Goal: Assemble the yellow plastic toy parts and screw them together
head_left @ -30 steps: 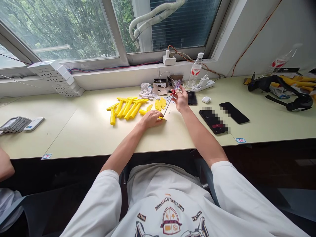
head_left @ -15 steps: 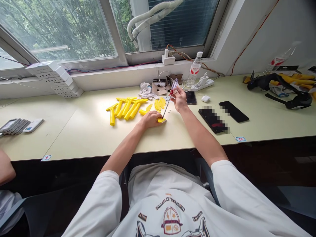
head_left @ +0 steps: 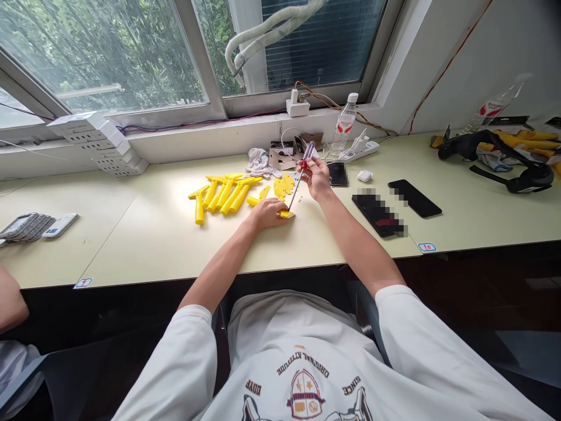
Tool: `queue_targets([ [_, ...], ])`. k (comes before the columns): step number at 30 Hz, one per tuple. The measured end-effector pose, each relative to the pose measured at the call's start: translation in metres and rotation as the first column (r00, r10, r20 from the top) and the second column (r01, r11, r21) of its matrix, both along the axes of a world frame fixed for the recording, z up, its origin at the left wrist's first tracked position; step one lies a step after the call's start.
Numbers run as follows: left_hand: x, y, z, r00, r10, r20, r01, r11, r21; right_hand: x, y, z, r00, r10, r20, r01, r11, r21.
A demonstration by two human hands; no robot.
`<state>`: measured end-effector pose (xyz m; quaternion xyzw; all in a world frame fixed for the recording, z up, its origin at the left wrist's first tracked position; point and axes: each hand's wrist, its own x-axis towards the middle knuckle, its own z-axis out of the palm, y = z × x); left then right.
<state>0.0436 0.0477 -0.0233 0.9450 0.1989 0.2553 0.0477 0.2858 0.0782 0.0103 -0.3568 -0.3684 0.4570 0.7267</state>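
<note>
My right hand (head_left: 317,178) is closed around the clear and red handle of a screwdriver (head_left: 300,178), which slants down to the left. Its tip meets a yellow scraper (head_left: 287,214) lying on the table, with a pale strip along the edge. My left hand (head_left: 268,213) is wrapped over this scraper and presses it down, hiding most of it. Left of that hand lie several yellow T-shaped scraper handles (head_left: 225,192) in a row. Flat yellow plates (head_left: 283,186) are piled just behind my hands, and tiny screws (head_left: 300,199) lie scattered near the screwdriver shaft.
Behind my hands are a crumpled glove (head_left: 259,162), a small opened carton (head_left: 283,156) and a water bottle (head_left: 344,124). Two dark phones (head_left: 415,198) and a white earbud case (head_left: 364,175) lie right. White boxes (head_left: 99,140) stand at the window. Another person's arm (head_left: 11,301) shows at left.
My right hand and the screwdriver handle have shifted very slightly to the left. The left hand stays on the scraper.
</note>
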Motion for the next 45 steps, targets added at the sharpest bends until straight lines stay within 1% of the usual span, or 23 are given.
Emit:
queue_targets([
  [3, 0.000, 0.000, -0.001, 1.000, -0.003, 0.010, 0.003, 1.000, 0.012, 0.000, 0.000, 0.000, 1.000, -0.023, -0.012, 0.023, 1.000, 0.007],
  [5, 0.000, 0.000, -0.001, 1.000, -0.005, 0.014, 0.005, 1.000, 0.014, 0.001, -0.001, 0.000, 1.000, -0.017, -0.023, 0.017, 1.000, 0.005],
  [11, 0.000, 0.001, -0.002, 1.000, 0.006, -0.014, -0.006, 1.000, 0.007, 0.002, -0.008, 0.005, 0.994, 0.079, -0.077, -0.081, 0.996, -0.029],
  [16, 0.000, 0.002, -0.003, 0.999, 0.017, -0.040, -0.016, 1.000, 0.013, 0.003, -0.005, 0.004, 0.995, 0.024, -0.102, -0.025, 1.000, -0.006],
  [19, -0.001, 0.002, -0.003, 0.998, 0.026, -0.059, -0.025, 0.999, 0.026, 0.003, -0.003, 0.002, 0.993, 0.037, -0.115, -0.035, 0.999, 0.013],
  [22, -0.002, 0.002, -0.004, 0.998, 0.025, -0.056, -0.023, 0.999, 0.032, 0.004, -0.002, 0.003, 0.991, 0.033, -0.132, -0.033, 0.999, 0.001],
  [29, -0.003, 0.003, -0.003, 0.998, 0.017, -0.053, -0.015, 0.999, 0.033, 0.012, 0.004, 0.004, 0.968, -0.143, -0.206, 0.132, 0.989, -0.065],
  [32, -0.002, 0.002, -0.003, 0.997, 0.034, -0.067, -0.032, 0.999, 0.035, 0.016, 0.007, 0.003, 0.961, -0.202, -0.189, 0.191, 0.979, -0.074],
  [34, -0.002, 0.001, -0.003, 0.997, 0.042, -0.070, -0.039, 0.999, 0.033, 0.017, 0.008, 0.003, 0.952, -0.262, -0.159, 0.253, 0.965, -0.074],
  [37, -0.002, -0.001, -0.001, 0.998, 0.045, -0.051, -0.044, 0.999, 0.019, 0.018, 0.009, 0.003, 0.920, -0.384, -0.080, 0.382, 0.924, -0.036],
  [39, -0.003, -0.004, 0.001, 0.998, 0.054, -0.030, -0.054, 0.999, 0.009, 0.019, 0.008, 0.003, 0.898, -0.440, -0.027, 0.440, 0.898, 0.012],
  [42, -0.002, -0.007, 0.004, 0.996, 0.087, -0.020, -0.086, 0.996, 0.004, 0.019, 0.006, 0.005, 0.883, -0.469, 0.006, 0.468, 0.881, 0.070],
  [45, -0.001, -0.008, 0.006, 0.989, 0.136, -0.051, -0.135, 0.991, 0.005, 0.016, 0.005, 0.007, 0.888, -0.458, 0.034, 0.452, 0.886, 0.102],
])
